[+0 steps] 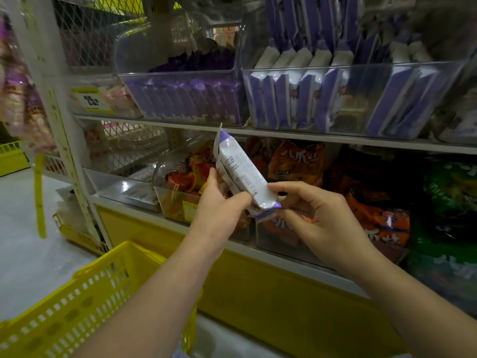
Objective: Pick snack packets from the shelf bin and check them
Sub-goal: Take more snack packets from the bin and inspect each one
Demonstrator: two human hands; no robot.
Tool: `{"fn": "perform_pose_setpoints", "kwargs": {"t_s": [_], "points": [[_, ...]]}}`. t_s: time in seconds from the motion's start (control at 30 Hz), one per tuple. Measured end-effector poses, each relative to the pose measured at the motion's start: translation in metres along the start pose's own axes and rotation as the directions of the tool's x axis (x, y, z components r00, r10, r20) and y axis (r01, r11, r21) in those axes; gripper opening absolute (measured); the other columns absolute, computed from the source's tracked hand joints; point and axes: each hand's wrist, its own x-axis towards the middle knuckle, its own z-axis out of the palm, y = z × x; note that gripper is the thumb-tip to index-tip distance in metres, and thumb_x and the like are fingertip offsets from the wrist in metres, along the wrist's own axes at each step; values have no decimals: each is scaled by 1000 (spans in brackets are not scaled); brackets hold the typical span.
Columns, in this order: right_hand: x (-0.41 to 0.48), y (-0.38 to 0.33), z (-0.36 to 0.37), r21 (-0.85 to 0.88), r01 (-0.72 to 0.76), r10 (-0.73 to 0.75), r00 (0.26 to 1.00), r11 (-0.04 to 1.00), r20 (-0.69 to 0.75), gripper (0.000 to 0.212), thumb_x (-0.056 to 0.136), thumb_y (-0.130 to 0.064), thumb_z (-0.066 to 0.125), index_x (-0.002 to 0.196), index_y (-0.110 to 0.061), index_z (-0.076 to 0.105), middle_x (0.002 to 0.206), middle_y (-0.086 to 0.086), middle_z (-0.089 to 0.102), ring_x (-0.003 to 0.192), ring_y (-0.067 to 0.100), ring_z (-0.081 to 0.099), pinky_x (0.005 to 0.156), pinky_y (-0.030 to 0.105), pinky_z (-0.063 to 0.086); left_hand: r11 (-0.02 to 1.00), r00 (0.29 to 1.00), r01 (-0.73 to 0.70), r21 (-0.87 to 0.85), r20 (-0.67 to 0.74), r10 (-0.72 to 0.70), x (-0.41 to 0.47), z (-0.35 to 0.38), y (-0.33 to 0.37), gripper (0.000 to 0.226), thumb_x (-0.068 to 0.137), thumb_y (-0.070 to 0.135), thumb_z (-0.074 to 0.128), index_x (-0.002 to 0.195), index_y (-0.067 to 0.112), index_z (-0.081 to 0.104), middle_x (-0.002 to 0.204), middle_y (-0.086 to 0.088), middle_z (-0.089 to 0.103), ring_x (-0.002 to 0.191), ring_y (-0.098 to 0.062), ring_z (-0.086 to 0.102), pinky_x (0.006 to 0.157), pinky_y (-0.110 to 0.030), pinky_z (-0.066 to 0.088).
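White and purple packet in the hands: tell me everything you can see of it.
The packet is a glossy pillow pack, white with purple ends and crimped seams, small print facing the camera. It is held tilted, upper end leaning left, in front of the lower shelf. The left hand grips its lower left side; the right hand pinches its lower purple end.

Just two bare hands in view, left hand [218, 205] and right hand [325, 218], both with slim fingers. The left forearm [154, 293] and right forearm [402, 293] are bare all the way down to the frame edge. There's a sliver of grey-blue fabric [180, 353] at the very bottom, too small to tell what garment it is.
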Motion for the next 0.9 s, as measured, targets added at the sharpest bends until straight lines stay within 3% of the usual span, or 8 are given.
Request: {"fn": "perform_pose_setpoints", "kwargs": {"t_s": [0.07,0.17,0.33,0.47,0.6,0.73,0.83,0.9], "points": [[1,0,-1,17,3,-3,1000,1000,-9,53,86,1,66,114,-42,56,91,-9,72,88,1,68,78,11,52,997,999,13,-77,-31,-15,3,-2,-1,85,78,1,64,150,28,28,122,1,66,106,-18,68,84,-43,58],[1,0,-2,79,-12,13,1000,997,-12,55,86,3,65,112,-45,55,90,-6,73,87,2,69,76,12,53,979,999,30,-201,-3,-32,3,-6,1,55,88,-4,56,137,20,47,104,-3,74,88,-18,73,63,-32,57],[1,4,-4,137,-51,52,999,989,-8,55,87,3,64,112,-45,55,87,-8,72,90,1,69,81,13,53,930,997,52,-364,72,-28,2,-9,5,32,88,3,53,116,14,64,89,-3,75,78,-16,72,64,-36,59],[1,5,-7,172,-68,69,998,983,-1,55,88,4,63,114,-44,57,88,-7,72,94,2,68,86,16,53,836,989,117,-536,136,-51,1,-9,5,17,68,13,62,80,15,74,79,-3,73,74,-20,72,68,-41,61],[0,4,-8,196,-71,74,997,978,-10,53,88,3,64,113,-43,58,89,-2,72,94,5,69,84,17,54,782,985,166,-601,142,-100,-2,-10,8,33,67,16,59,98,7,65,83,-8,73,79,-26,73,70,-47,60],[1,1,-11,227,-79,87,996,971,-26,46,86,-5,67,110,-44,60,89,-6,72,86,9,70,80,23,57,784,981,178,-595,165,-98,-6,-11,13,46,71,22,61,115,8,61,94,-7,70,84,-26,71,83,-55,56],[-2,-1,-15,304,-114,130,991,946,-34,36,84,-18,66,112,-40,63,91,1,73,90,17,70,81,31,58,851,984,106,-515,179,-14,-12,-11,20,45,79,28,66,122,15,61,101,-4,70,94,-23,70,85,-53,56],[-3,-3,-15,411,-135,162,986,902,-32,36,86,-15,64,118,-32,63,97,7,73,97,21,70,82,30,58,932,979,-5,-363,187,79,-18,-7,28,44,82,29,65,126,23,59,108,-1,70,103,-22,67,83,-49,57]]}}
